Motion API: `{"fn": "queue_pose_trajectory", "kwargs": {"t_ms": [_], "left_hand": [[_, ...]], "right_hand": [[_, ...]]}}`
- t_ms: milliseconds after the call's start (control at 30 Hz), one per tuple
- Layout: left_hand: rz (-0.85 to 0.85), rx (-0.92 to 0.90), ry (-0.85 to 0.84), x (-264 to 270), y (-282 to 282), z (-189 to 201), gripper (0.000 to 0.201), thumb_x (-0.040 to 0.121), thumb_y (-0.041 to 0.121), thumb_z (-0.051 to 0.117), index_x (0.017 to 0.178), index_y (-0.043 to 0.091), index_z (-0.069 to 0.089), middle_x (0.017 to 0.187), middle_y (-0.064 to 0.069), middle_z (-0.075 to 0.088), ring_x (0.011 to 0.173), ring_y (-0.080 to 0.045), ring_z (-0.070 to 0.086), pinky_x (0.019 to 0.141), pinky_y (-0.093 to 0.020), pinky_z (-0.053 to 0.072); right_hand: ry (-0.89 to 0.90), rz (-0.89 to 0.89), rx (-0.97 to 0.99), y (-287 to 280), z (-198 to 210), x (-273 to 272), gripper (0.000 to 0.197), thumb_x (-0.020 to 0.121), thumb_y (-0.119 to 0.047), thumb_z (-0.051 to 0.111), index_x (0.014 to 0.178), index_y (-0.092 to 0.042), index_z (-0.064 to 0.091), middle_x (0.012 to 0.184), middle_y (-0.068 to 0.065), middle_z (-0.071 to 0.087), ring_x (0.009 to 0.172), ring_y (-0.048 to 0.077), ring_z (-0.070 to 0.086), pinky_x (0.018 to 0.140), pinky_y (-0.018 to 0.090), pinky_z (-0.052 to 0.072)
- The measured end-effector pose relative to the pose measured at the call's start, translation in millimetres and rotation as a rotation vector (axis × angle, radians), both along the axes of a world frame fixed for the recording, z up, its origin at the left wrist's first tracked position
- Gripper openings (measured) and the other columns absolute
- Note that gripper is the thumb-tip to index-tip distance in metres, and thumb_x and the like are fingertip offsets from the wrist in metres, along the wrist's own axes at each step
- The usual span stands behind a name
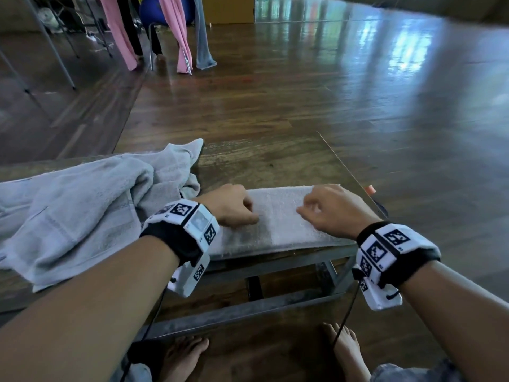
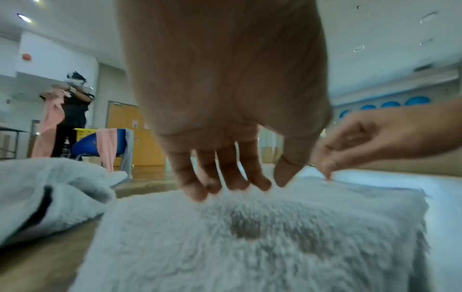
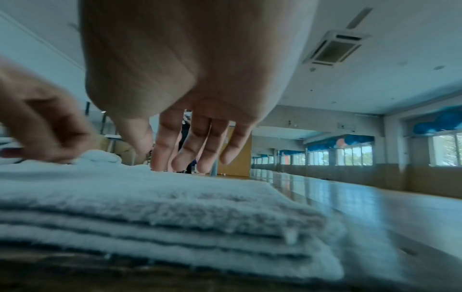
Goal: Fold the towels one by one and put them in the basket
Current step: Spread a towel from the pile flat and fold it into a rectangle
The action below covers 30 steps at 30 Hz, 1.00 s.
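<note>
Grey folded towel (image 1: 278, 216) lies along the near edge of the wooden bench (image 1: 261, 158), under both hands. Left hand (image 1: 230, 205) and right hand (image 1: 332, 208) rest fingertips on it, fingers loosely bent, gripping nothing. Unfolded towels (image 1: 82, 205) lie heaped just left.

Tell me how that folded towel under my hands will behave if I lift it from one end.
The folded towel is probably floppy: it is soft terry in loose stacked layers, so the far end would likely sag and unfold. It looks light. Its fuzzy pile probably will not slip from a grip.
</note>
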<state>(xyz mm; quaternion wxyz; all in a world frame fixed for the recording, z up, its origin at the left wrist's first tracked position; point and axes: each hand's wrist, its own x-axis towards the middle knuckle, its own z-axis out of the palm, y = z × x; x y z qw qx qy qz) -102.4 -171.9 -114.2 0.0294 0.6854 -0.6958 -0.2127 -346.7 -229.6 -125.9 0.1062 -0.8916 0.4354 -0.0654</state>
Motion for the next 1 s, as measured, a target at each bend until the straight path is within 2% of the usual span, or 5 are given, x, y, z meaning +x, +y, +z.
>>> {"fn": "queue_pose_trajectory", "kwargs": {"t_ms": [100,267,400,633,1000], "left_hand": [[-0.031,-0.202,-0.077,-14,2,-7,0.017,0.083,0.042,0.065,0.091,0.028,0.059,0.098,0.007,0.056,0.098,-0.013,0.054,0.075,-0.028,0.043],[-0.110,0.081,-0.100,-21,6,-31,0.091,0.084,0.066,0.054,0.153,0.024,0.014,0.163,0.002,0.007,0.151,-0.022,0.004,0.121,-0.045,0.011],[-0.116,0.132,-0.090,-16,13,-50,0.098,0.086,0.076,0.038,0.154,0.028,-0.015,0.162,0.009,-0.024,0.148,-0.011,-0.024,0.120,-0.038,-0.013],[-0.164,0.104,-0.121,-4,19,-53,0.099,0.079,0.085,0.031,0.150,0.041,-0.022,0.160,0.011,-0.028,0.147,-0.012,-0.026,0.120,-0.042,-0.014],[-0.062,0.150,-0.114,14,35,-45,0.117,0.071,0.086,0.047,0.150,0.039,-0.025,0.159,0.006,-0.032,0.146,-0.015,-0.029,0.118,-0.042,-0.014]], "right_hand": [[-0.117,0.129,0.011,11,-2,19,0.024,0.094,-0.044,0.059,0.114,-0.032,0.062,0.121,-0.012,0.058,0.119,0.012,0.051,0.100,0.039,0.044],[0.079,0.223,0.326,21,-18,33,0.095,0.090,-0.056,0.064,0.161,-0.024,0.010,0.169,-0.004,0.004,0.155,0.016,0.001,0.126,0.043,0.006],[0.101,0.216,0.375,15,-30,27,0.101,0.087,-0.068,0.058,0.160,-0.033,-0.002,0.169,-0.011,-0.012,0.154,0.010,-0.017,0.125,0.043,-0.008],[0.198,0.150,0.283,4,-46,12,0.110,0.061,-0.103,0.023,0.153,-0.055,-0.011,0.163,-0.019,-0.027,0.150,0.011,-0.028,0.119,0.045,-0.015],[0.208,0.014,0.300,1,-47,5,0.119,0.051,-0.108,0.008,0.153,-0.052,-0.015,0.162,-0.017,-0.030,0.149,0.013,-0.030,0.122,0.047,-0.015]]}}
